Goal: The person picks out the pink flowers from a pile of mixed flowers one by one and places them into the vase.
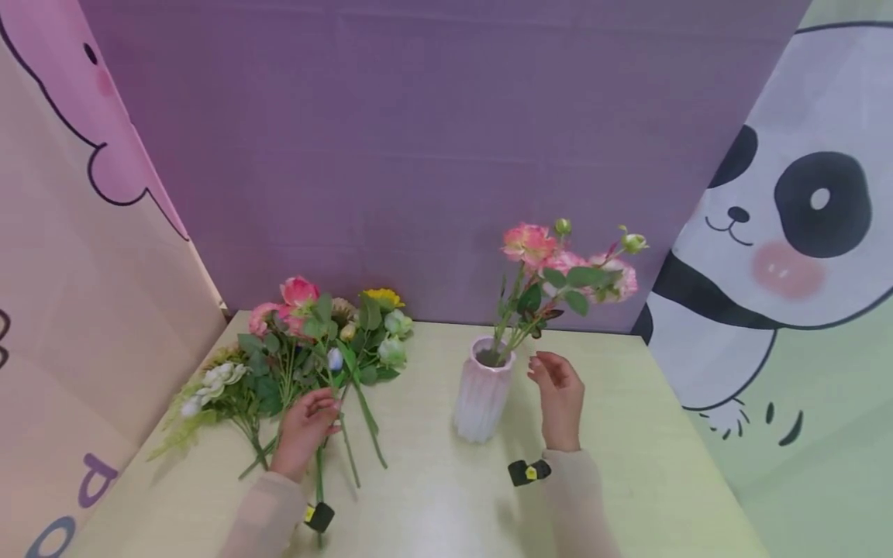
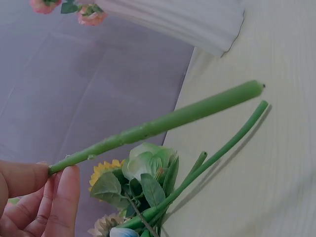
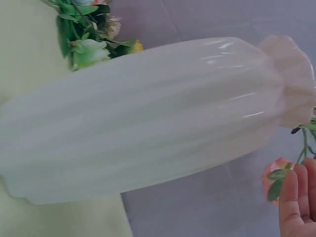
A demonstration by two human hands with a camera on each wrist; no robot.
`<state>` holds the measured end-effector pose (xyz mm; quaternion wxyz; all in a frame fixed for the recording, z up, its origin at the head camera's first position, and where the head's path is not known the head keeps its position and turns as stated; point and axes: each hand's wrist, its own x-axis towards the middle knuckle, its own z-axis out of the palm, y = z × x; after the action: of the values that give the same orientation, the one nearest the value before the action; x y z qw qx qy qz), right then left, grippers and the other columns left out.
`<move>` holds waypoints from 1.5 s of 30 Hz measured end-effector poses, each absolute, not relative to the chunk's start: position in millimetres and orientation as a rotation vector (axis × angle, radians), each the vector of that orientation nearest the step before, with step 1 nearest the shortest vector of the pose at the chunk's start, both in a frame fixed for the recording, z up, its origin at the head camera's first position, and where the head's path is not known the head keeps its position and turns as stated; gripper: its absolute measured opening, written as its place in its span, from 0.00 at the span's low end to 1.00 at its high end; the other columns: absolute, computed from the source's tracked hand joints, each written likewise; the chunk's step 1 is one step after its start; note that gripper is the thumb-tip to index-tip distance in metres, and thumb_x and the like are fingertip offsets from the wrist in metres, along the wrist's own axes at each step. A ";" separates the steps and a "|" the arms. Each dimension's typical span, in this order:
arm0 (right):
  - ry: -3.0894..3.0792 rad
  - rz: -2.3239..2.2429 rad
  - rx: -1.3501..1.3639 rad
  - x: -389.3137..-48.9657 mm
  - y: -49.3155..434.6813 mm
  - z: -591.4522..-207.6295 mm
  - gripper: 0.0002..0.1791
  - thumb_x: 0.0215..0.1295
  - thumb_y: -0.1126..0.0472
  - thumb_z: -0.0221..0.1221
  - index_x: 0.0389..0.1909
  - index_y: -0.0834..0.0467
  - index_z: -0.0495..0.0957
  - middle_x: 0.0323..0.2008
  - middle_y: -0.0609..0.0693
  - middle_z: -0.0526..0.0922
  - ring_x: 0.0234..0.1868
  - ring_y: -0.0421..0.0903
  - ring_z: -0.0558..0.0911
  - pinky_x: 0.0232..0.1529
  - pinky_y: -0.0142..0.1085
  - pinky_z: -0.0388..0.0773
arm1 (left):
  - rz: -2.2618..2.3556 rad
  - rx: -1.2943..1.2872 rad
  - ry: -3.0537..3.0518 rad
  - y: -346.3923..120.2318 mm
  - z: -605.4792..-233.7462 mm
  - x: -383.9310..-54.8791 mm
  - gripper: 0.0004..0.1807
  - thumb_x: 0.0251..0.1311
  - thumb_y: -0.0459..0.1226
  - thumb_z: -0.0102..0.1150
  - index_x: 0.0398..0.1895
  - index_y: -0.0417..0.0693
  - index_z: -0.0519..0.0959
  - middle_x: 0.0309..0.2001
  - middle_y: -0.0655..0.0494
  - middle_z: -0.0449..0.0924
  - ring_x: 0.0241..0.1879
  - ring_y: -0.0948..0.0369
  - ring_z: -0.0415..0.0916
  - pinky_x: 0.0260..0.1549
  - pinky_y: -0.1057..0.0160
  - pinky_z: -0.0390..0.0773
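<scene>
My left hand (image 1: 304, 431) pinches a green flower stem (image 2: 158, 123) between thumb and fingers, above the table on the left. Which bloom this stem carries is hard to tell among the pile of artificial flowers (image 1: 300, 318) behind the hand. A ribbed vase (image 1: 481, 399), pink at the rim and white below, stands upright right of the middle. Pink flowers (image 1: 530, 245) with green buds lean to the right out of it. My right hand (image 1: 562, 395) is raised just right of the vase, apart from it, its fingers loosely bent and holding nothing.
The pile on the left includes white flowers (image 1: 222, 380), a yellow sunflower (image 1: 384, 297) and pale green blooms (image 1: 393, 350). Several loose stems point toward the table's front. A purple backdrop (image 1: 432, 155) rises behind the table (image 1: 432, 496), with printed side panels on both sides.
</scene>
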<state>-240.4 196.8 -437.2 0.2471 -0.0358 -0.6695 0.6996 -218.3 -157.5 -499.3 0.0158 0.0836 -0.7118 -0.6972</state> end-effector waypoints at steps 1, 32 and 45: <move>-1.816 1.917 -0.116 -238.0 196.3 -441.4 0.13 0.64 0.65 0.58 0.45 0.71 0.74 0.33 0.44 0.81 0.36 0.41 0.80 0.39 0.29 0.80 | -2.175 0.250 -2.209 -155.3 -498.6 -217.7 0.20 0.65 0.28 0.51 0.60 0.32 0.66 0.47 0.42 0.73 0.36 0.67 0.76 0.36 0.68 0.81; -1.966 2.348 0.017 -181.9 128.9 -509.0 0.16 0.59 0.69 0.61 0.43 0.78 0.72 0.35 0.57 0.82 0.36 0.45 0.82 0.43 0.37 0.81 | -2.137 0.015 -2.223 -92.9 -494.8 -179.6 0.16 0.57 0.26 0.60 0.50 0.35 0.76 0.40 0.44 0.78 0.33 0.64 0.77 0.30 0.65 0.83; -2.002 2.346 0.148 -175.4 109.9 -497.4 0.17 0.59 0.69 0.61 0.44 0.77 0.73 0.34 0.51 0.83 0.36 0.43 0.82 0.42 0.35 0.81 | -2.158 -0.154 -2.188 -66.8 -490.4 -169.0 0.13 0.54 0.27 0.63 0.44 0.37 0.80 0.37 0.45 0.82 0.30 0.66 0.77 0.28 0.66 0.82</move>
<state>-175.4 109.9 -497.4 0.0269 0.0478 -0.6482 0.7595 -169.0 -66.8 -490.4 0.0323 -0.0500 -0.7108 -0.7009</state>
